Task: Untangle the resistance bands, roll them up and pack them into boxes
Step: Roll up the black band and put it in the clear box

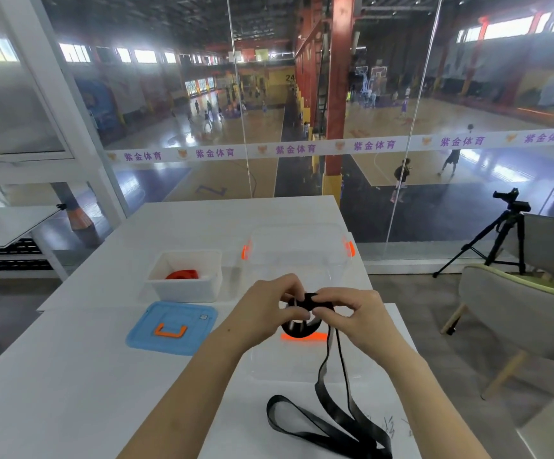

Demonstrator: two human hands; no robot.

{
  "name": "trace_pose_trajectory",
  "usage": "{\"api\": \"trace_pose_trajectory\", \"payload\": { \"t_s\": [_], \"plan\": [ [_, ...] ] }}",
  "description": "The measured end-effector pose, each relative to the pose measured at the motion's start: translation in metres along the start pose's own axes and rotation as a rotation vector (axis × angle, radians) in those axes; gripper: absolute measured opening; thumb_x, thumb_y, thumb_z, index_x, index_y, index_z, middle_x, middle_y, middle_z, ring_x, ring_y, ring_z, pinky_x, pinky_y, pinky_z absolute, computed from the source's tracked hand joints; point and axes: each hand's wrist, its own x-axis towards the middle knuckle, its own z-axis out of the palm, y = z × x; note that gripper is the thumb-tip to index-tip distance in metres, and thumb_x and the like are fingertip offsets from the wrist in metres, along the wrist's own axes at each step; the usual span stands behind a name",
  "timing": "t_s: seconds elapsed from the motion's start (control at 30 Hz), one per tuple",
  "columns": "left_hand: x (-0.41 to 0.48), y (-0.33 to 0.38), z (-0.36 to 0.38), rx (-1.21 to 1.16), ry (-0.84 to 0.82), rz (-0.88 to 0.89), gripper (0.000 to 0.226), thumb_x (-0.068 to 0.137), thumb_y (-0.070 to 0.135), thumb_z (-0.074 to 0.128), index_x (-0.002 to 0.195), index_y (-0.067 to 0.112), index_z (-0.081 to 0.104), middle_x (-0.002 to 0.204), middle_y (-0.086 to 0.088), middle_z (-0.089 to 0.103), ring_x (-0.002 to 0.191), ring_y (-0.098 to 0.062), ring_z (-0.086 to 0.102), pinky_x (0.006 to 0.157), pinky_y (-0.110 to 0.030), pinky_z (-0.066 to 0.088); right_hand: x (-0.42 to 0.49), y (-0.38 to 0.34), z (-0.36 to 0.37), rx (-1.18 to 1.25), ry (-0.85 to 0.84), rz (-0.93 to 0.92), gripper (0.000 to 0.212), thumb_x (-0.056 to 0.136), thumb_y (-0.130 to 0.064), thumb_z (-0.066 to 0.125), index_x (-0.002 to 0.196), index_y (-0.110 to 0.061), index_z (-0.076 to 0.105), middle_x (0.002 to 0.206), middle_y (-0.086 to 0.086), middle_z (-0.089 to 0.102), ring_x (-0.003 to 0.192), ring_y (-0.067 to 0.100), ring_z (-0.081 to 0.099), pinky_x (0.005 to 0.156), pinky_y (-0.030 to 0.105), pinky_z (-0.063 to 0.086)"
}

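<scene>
Both my hands hold a black resistance band [330,415] above the white table. Its upper end is wound into a small roll [302,327] between my fingers. My left hand [269,309] pinches the roll from the left, and my right hand [355,314] pinches it from the right. The loose part of the band hangs down and lies in a loop on the table near its front edge. A rolled red band [183,274] sits inside a small white box [186,288] at the left.
A large clear box with orange latches [348,250] stands right behind my hands. A blue lid with an orange handle [173,327] lies in front of the white box. A chair [514,313] and a camera tripod [504,233] stand to the right, before a glass wall.
</scene>
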Motion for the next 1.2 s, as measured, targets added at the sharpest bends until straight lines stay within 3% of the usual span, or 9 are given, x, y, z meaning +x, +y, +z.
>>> {"api": "trace_pose_trajectory", "payload": {
  "t_s": [0.2, 0.37, 0.5, 0.6, 0.73, 0.83, 0.97, 1.1, 1.2],
  "plan": [
    [-0.003, 0.004, 0.002, -0.429, 0.103, 0.016, 0.021, 0.083, 0.01, 0.081, 0.093, 0.025, 0.068, 0.101, 0.0, 0.079, 0.103, -0.016, 0.076, 0.095, -0.043, 0.06, -0.002, -0.004, 0.008, 0.313, 0.148, 0.075, 0.025, 0.084, 0.003, 0.082, 0.097, -0.019, 0.082, 0.106, -0.003, 0.083, 0.101, 0.018, 0.079, 0.093, 0.033, 0.062],
    [-0.007, 0.008, 0.008, -0.674, 0.209, -0.041, 0.024, 0.09, 0.001, 0.074, 0.108, 0.017, 0.069, 0.107, -0.006, 0.079, 0.105, -0.026, 0.075, 0.09, -0.046, 0.063, -0.004, -0.006, 0.012, 0.413, 0.22, 0.107, 0.035, 0.083, 0.009, 0.08, 0.1, -0.022, 0.081, 0.098, 0.001, 0.083, 0.093, 0.017, 0.08, 0.085, 0.024, 0.061],
    [-0.009, 0.002, 0.01, -0.646, 0.216, -0.066, 0.029, 0.09, 0.002, 0.075, 0.112, 0.021, 0.071, 0.108, -0.002, 0.078, 0.107, -0.023, 0.075, 0.092, -0.046, 0.063, -0.003, -0.004, 0.013, 0.357, 0.23, 0.129, 0.029, 0.082, 0.007, 0.083, 0.095, -0.019, 0.081, 0.096, 0.004, 0.082, 0.092, 0.019, 0.079, 0.085, 0.028, 0.061],
    [-0.008, -0.009, 0.003, -0.429, 0.098, -0.065, 0.04, 0.088, 0.016, 0.079, 0.123, 0.033, 0.071, 0.117, 0.005, 0.076, 0.113, -0.009, 0.072, 0.105, -0.041, 0.057, -0.003, -0.002, 0.008, 0.265, 0.176, 0.141, 0.029, 0.081, 0.001, 0.086, 0.089, -0.027, 0.082, 0.091, 0.001, 0.082, 0.088, 0.021, 0.079, 0.087, 0.035, 0.062],
    [-0.005, -0.006, -0.008, -0.177, -0.053, -0.072, 0.044, 0.083, 0.024, 0.082, 0.125, 0.034, 0.074, 0.119, 0.014, 0.077, 0.116, 0.002, 0.068, 0.11, -0.035, 0.05, -0.002, -0.006, 0.003, 0.111, 0.038, 0.117, 0.024, 0.081, -0.007, 0.088, 0.09, -0.028, 0.081, 0.092, -0.01, 0.082, 0.09, 0.01, 0.078, 0.086, 0.024, 0.061],
    [-0.004, -0.001, -0.006, -0.182, -0.085, -0.031, 0.026, 0.085, 0.019, 0.077, 0.11, 0.027, 0.079, 0.102, 0.007, 0.081, 0.103, -0.009, 0.075, 0.099, -0.038, 0.058, 0.0, -0.01, 0.002, 0.084, 0.009, 0.09, 0.027, 0.08, -0.007, 0.089, 0.093, -0.03, 0.08, 0.093, -0.014, 0.082, 0.09, 0.006, 0.078, 0.086, 0.018, 0.059],
    [-0.004, -0.006, -0.004, -0.399, 0.004, -0.045, 0.022, 0.089, 0.009, 0.074, 0.108, 0.02, 0.08, 0.101, -0.005, 0.08, 0.1, -0.019, 0.077, 0.088, -0.031, 0.062, 0.001, -0.01, -0.001, 0.159, -0.026, 0.171, 0.038, 0.082, -0.006, 0.087, 0.11, -0.03, 0.077, 0.1, -0.01, 0.083, 0.099, 0.008, 0.078, 0.091, 0.022, 0.061],
    [-0.003, -0.01, -0.005, -0.503, 0.063, -0.054, 0.022, 0.09, 0.01, 0.077, 0.111, 0.018, 0.078, 0.106, -0.005, 0.08, 0.104, -0.021, 0.076, 0.09, -0.034, 0.061, -0.003, -0.004, 0.0, 0.145, -0.047, 0.216, 0.033, 0.085, -0.005, 0.084, 0.105, -0.03, 0.079, 0.099, -0.008, 0.083, 0.098, 0.011, 0.079, 0.095, 0.031, 0.062],
    [-0.002, -0.018, -0.005, -0.322, 0.007, -0.076, 0.024, 0.087, 0.016, 0.078, 0.11, 0.024, 0.078, 0.106, 0.005, 0.08, 0.106, -0.011, 0.074, 0.1, -0.036, 0.057, -0.003, -0.003, -0.003, 0.08, -0.051, 0.229, 0.031, 0.084, -0.008, 0.086, 0.101, -0.032, 0.08, 0.096, -0.01, 0.083, 0.094, 0.008, 0.079, 0.094, 0.031, 0.062]
  ]
}}
